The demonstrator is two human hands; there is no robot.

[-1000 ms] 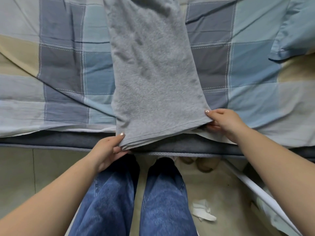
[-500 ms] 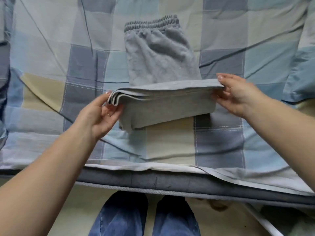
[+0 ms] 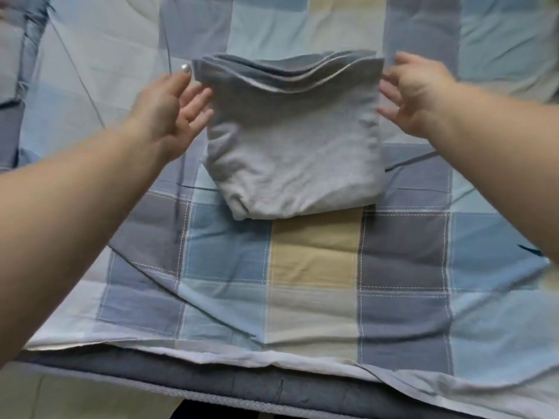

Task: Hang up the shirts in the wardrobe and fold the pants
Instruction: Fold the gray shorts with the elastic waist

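- Grey pants (image 3: 290, 152) folded into a thick square bundle, lying on the checked bedsheet (image 3: 314, 267) toward the far middle of the bed.
- Soft, fleecy fabric, lightly creased; rounded fold at the near edge, several stacked layers fanning open along the far edge.
- Left hand (image 3: 165, 113) beside the bundle's far left corner, fingers spread and relaxed, gripping nothing.
- Right hand (image 3: 416, 98) at the far right corner, fingers loose and extended, touching the edge at most, not clasping.
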